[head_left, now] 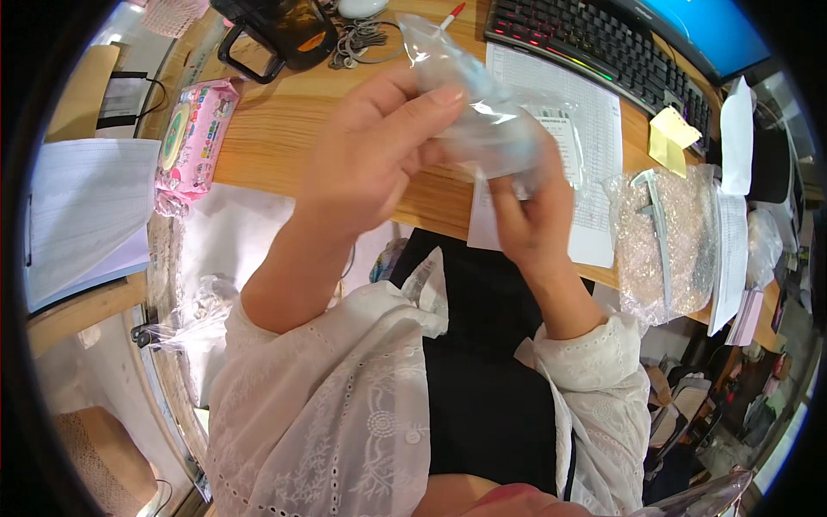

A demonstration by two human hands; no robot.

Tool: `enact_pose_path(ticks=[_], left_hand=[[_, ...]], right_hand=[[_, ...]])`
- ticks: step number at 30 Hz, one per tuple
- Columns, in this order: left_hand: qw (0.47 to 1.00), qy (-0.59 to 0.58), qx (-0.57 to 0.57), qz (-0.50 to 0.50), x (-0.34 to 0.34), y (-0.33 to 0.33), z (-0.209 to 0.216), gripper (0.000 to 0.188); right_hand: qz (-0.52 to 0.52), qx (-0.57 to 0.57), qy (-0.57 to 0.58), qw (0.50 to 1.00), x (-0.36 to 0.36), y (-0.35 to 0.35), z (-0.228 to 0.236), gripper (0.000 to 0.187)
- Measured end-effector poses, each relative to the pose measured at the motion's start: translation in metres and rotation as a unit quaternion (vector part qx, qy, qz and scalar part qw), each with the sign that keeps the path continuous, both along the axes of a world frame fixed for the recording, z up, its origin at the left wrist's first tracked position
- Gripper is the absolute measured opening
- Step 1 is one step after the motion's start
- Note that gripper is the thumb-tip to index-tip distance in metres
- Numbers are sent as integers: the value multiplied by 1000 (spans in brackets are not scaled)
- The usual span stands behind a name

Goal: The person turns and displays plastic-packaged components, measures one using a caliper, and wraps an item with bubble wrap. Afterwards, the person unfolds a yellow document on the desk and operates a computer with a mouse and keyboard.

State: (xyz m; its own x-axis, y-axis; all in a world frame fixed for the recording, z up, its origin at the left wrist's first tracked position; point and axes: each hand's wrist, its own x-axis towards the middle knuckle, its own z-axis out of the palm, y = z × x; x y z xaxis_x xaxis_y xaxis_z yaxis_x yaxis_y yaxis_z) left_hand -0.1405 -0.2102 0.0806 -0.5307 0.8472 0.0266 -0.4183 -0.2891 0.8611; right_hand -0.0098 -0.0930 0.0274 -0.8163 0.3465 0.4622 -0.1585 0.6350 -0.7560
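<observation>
Above the wooden desk, both hands hold a clear plastic bag (pixel 484 103) with something pale blue inside; glare and folds hide what it is. My left hand (pixel 375 142) pinches the bag's left side between thumb and fingers. Around its lower right end my right hand (pixel 538 202) is closed, with some blur at the fingertips. Behind the bag, printed paper sheets (pixel 594 129) lie on the desk, and a small clear packet (pixel 564 142) with a printed label rests on them.
A black keyboard (pixel 594 47) and a monitor (pixel 706 30) stand at the far right. Bubble wrap (pixel 642 250) with a metal caliper (pixel 659 215) lies to the right. A dark jug (pixel 297 34), a key bunch (pixel 362 39) and a pink wipes pack (pixel 198 138) sit at the left.
</observation>
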Motion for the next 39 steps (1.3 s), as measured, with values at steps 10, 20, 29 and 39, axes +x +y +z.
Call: enact_pose_path(ticks=[10, 20, 29, 39], left_hand=[[997, 46, -58, 18, 31, 6, -21, 31], [997, 61, -51, -4, 42, 4, -11, 26], [997, 71, -38, -6, 46, 0, -11, 23], [997, 68, -36, -6, 50, 1, -12, 24]], right_hand=[[99, -536, 29, 838, 44, 10, 15, 47], [103, -584, 52, 803, 60, 13, 19, 46], [69, -586, 40, 806, 64, 11, 27, 47], [72, -586, 43, 806, 67, 8, 28, 49]])
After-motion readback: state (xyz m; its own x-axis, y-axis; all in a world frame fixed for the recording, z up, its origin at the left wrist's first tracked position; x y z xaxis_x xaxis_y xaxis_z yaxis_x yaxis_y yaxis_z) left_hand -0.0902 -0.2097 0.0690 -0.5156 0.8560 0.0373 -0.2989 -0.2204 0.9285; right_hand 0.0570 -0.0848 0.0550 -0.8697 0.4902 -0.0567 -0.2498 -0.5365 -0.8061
